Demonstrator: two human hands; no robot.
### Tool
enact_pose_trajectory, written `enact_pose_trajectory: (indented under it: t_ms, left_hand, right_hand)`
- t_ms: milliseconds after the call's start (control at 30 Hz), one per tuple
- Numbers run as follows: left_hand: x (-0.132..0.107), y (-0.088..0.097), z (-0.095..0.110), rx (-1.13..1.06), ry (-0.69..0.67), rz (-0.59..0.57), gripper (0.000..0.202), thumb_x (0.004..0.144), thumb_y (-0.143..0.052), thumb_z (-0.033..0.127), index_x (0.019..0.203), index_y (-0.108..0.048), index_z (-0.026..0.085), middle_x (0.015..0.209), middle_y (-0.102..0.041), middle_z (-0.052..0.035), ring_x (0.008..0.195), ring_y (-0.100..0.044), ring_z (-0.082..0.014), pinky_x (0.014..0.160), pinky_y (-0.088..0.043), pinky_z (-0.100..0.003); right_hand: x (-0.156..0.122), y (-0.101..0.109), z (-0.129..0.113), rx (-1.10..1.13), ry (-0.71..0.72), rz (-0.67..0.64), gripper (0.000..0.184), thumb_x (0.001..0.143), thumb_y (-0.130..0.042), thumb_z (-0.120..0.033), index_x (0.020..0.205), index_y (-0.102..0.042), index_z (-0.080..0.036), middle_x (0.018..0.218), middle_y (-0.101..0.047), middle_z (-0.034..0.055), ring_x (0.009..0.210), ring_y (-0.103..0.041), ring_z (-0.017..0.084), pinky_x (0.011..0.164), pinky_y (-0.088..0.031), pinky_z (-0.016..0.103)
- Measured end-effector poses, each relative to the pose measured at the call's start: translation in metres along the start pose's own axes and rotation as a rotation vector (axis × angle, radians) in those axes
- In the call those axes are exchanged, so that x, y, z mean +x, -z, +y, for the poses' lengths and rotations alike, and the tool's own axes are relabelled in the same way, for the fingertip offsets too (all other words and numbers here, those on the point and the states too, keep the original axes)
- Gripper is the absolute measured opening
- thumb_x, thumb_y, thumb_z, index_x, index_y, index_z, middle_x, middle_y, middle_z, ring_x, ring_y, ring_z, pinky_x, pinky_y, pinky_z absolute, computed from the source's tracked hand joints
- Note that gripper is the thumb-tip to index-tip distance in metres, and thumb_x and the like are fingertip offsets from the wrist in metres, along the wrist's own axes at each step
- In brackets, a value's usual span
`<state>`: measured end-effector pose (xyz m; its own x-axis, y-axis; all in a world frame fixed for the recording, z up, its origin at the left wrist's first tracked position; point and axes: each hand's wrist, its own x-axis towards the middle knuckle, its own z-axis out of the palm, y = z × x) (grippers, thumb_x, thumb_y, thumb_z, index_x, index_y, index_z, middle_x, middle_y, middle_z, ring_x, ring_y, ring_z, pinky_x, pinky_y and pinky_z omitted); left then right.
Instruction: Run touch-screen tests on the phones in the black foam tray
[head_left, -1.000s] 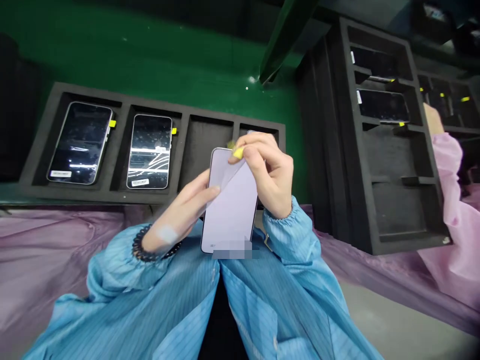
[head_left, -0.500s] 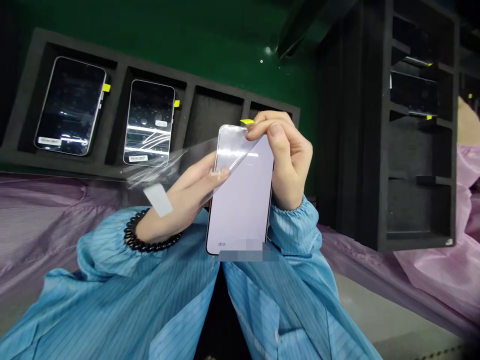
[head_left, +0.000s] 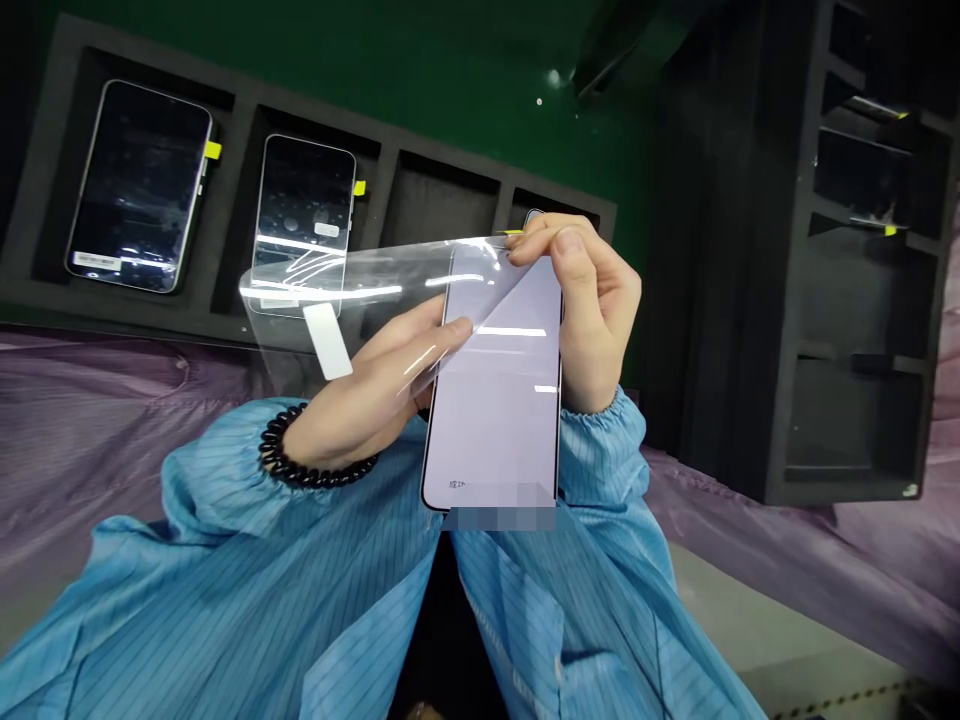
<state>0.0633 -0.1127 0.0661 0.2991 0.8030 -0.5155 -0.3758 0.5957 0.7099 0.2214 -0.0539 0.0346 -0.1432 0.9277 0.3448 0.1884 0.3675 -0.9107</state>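
A smartphone (head_left: 495, 425) with a lit pale lilac screen stands upright in front of my chest. My left hand (head_left: 379, 385) grips its left edge, thumb on the front and fingers hidden behind. A clear protective film (head_left: 382, 262) runs from the phone's upper part out to the left, over my left hand, and carries a white label (head_left: 328, 342). At the top right corner, my right hand (head_left: 600, 310) pinches the film between thumb and forefinger beside a yellow tab (head_left: 514, 233). The lower screen has no loose film over it.
Behind lies a black foam tray (head_left: 244, 215) holding a dark phone (head_left: 142, 185) and a second phone (head_left: 306, 210) with yellow tabs. Another phone's corner shows behind my right hand. A black compartment rack (head_left: 787, 400) with phones stands at right, on a green surface (head_left: 450, 70).
The crumpled loose end of the film has spread out flatter and risen on the left. Phone and hands sit slightly further right in view, with their grips the same.
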Motion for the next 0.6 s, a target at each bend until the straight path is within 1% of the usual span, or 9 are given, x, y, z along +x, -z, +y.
enact_pose_trajectory:
  t_ms: [67,133,267,333,467,567,600]
  left_hand:
    - [0.000,-0.001,0.001,0.005,0.005,0.004,0.025,0.091,-0.061,0.036,0.110,-0.068,0.020,0.077,-0.056,-0.0001,0.066,-0.052,-0.0122,0.057,-0.042,-0.022]
    - [0.000,0.000,0.001,0.009,0.006,-0.003,0.027,0.091,-0.063,0.038,0.111,-0.068,0.020,0.076,-0.056,-0.0003,0.066,-0.052,-0.0123,0.056,-0.042,-0.022]
    - [-0.001,0.005,0.000,0.035,0.013,-0.057,0.036,0.093,-0.062,0.041,0.123,-0.064,0.021,0.078,-0.057,-0.0007,0.066,-0.052,-0.0118,0.054,-0.039,-0.020]
    - [-0.002,0.009,-0.001,0.042,0.018,-0.087,0.041,0.094,-0.061,0.043,0.130,-0.061,0.023,0.080,-0.059,-0.0006,0.066,-0.051,-0.0107,0.054,-0.038,-0.018]
    - [-0.004,0.013,-0.003,0.045,0.020,-0.087,0.046,0.093,-0.063,0.047,0.135,-0.059,0.025,0.081,-0.058,0.0004,0.065,-0.048,-0.0085,0.054,-0.036,-0.017]
    - [-0.005,0.014,-0.004,0.052,0.022,-0.080,0.045,0.094,-0.063,0.046,0.133,-0.060,0.025,0.076,-0.056,0.0014,0.063,-0.046,-0.0083,0.052,-0.034,-0.017]
    - [-0.005,0.014,-0.005,0.050,-0.002,-0.072,0.043,0.094,-0.063,0.045,0.132,-0.062,0.024,0.075,-0.056,0.0013,0.062,-0.047,-0.0088,0.051,-0.034,-0.017]
  right_hand:
    - [0.000,-0.001,0.002,-0.001,0.001,0.002,0.040,0.107,-0.040,-0.046,0.084,-0.067,-0.026,0.097,-0.069,0.0026,0.099,-0.067,0.018,0.100,-0.055,0.040]
    - [0.000,-0.001,0.002,0.015,0.011,0.007,0.040,0.107,-0.041,-0.045,0.083,-0.067,-0.026,0.096,-0.069,0.0024,0.098,-0.066,0.018,0.098,-0.056,0.039]
    - [-0.001,-0.001,-0.003,0.058,0.042,0.022,0.032,0.106,-0.047,-0.032,0.083,-0.069,-0.025,0.095,-0.068,0.0013,0.096,-0.066,0.017,0.094,-0.057,0.038]
    - [-0.002,-0.001,-0.007,0.050,0.053,0.021,0.031,0.105,-0.047,-0.028,0.084,-0.069,-0.024,0.096,-0.067,0.0010,0.096,-0.067,0.017,0.094,-0.057,0.038]
    - [-0.004,0.000,-0.011,0.014,0.056,0.008,0.034,0.107,-0.044,-0.032,0.085,-0.069,-0.023,0.095,-0.066,0.0019,0.098,-0.067,0.019,0.097,-0.057,0.042]
    - [-0.005,-0.001,-0.011,0.002,0.051,0.009,0.037,0.107,-0.043,-0.035,0.085,-0.069,-0.023,0.095,-0.065,0.0024,0.099,-0.067,0.020,0.098,-0.057,0.045]
    - [-0.005,-0.001,-0.011,-0.004,0.049,0.012,0.037,0.107,-0.042,-0.036,0.085,-0.069,-0.023,0.095,-0.065,0.0024,0.100,-0.067,0.020,0.098,-0.057,0.045]
